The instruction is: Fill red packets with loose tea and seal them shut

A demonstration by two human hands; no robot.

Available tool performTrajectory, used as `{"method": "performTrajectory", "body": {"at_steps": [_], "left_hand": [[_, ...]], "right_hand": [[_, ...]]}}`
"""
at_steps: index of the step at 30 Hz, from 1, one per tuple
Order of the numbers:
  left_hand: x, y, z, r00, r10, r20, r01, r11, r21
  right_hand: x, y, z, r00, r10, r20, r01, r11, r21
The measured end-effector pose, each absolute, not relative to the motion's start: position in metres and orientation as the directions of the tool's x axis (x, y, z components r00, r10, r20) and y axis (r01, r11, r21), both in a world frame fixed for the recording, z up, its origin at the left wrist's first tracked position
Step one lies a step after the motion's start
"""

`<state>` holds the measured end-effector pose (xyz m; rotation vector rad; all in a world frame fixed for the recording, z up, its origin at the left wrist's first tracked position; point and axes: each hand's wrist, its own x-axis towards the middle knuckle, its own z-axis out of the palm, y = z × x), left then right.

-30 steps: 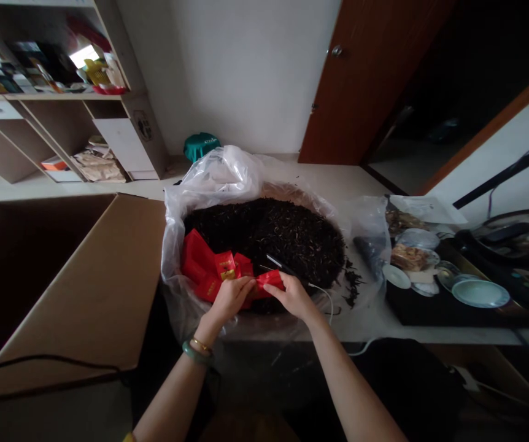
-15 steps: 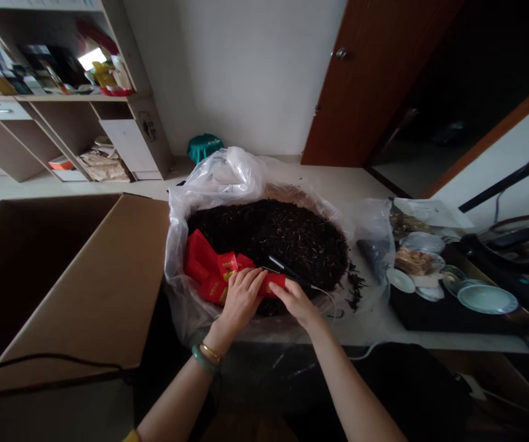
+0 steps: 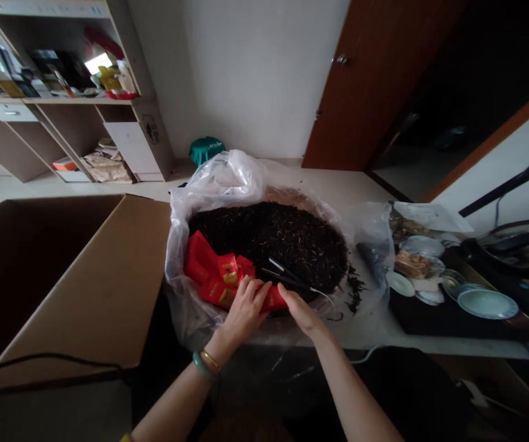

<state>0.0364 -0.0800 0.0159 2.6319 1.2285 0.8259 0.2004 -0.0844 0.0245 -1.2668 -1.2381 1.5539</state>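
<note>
My left hand [image 3: 246, 312] has its fingers curled over a small red foil packet [image 3: 271, 299] at the near rim of a clear plastic bag [image 3: 179, 245]. Close to the packet's right end is my right hand [image 3: 302, 312], fingers stretched out and the hand opened; whether it still touches the packet is hard to tell. Several more red packets with gold print [image 3: 213, 279] lie in a pile left of my left hand. Dark loose tea leaves [image 3: 287, 230] fill the bag. On them, beyond my hands, rests a black hair-straightener-like tool [image 3: 287, 273] with a light strip and pale cord.
A large open cardboard box [image 3: 121, 276] stands at left. To the right, a dark tray [image 3: 412, 316] holds a white lidded bowl [image 3: 488, 299], small cups and a bag of dried pieces [image 3: 412, 264]. Some leaves [image 3: 354, 288] are spilled beside the bag. A brown door [image 3: 361, 86] stands behind.
My right hand's fingers have straightened and come away from the top of the red packet. My left hand stays on it, slightly lower. The view has shifted a little.
</note>
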Motion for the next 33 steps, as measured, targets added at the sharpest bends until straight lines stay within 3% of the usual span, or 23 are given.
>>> {"method": "performTrajectory", "body": {"at_steps": [6, 10, 13, 17, 19, 26, 30, 33], "left_hand": [[0.058, -0.084, 0.010, 0.443, 0.827, 0.346, 0.763, -0.550, 0.339], [0.070, -0.078, 0.004, 0.468, 0.820, 0.329, 0.697, -0.571, 0.433], [0.072, -0.071, 0.004, 0.399, 0.868, 0.296, 0.688, -0.497, 0.529], [0.066, -0.063, 0.011, 0.256, 0.951, 0.175, 0.681, -0.306, 0.665], [0.061, -0.061, 0.013, 0.227, 0.964, 0.139, 0.680, -0.259, 0.685], [0.044, -0.057, 0.009, 0.172, 0.962, 0.213, 0.686, -0.272, 0.675], [0.035, -0.055, 0.001, 0.124, 0.955, 0.269, 0.610, -0.287, 0.739], [0.029, -0.054, -0.003, 0.022, 0.953, 0.302, 0.496, -0.273, 0.824]], "right_hand": [[0.215, -0.086, 0.033, -0.154, 0.966, -0.207, 0.176, -0.179, -0.968], [0.223, -0.088, 0.042, -0.191, 0.967, -0.168, 0.194, -0.130, -0.972], [0.227, -0.088, 0.045, -0.185, 0.974, -0.129, 0.201, -0.091, -0.975], [0.230, -0.080, 0.037, 0.075, 0.997, -0.025, 0.040, -0.028, -0.999], [0.230, -0.074, 0.028, 0.173, 0.984, -0.040, -0.012, -0.039, -0.999], [0.217, -0.057, 0.006, 0.016, 0.993, -0.115, 0.041, -0.115, -0.993], [0.215, -0.049, -0.003, 0.104, 0.990, -0.098, 0.070, -0.106, -0.992], [0.214, -0.051, -0.007, 0.075, 0.994, -0.084, 0.323, -0.104, -0.941]]}}
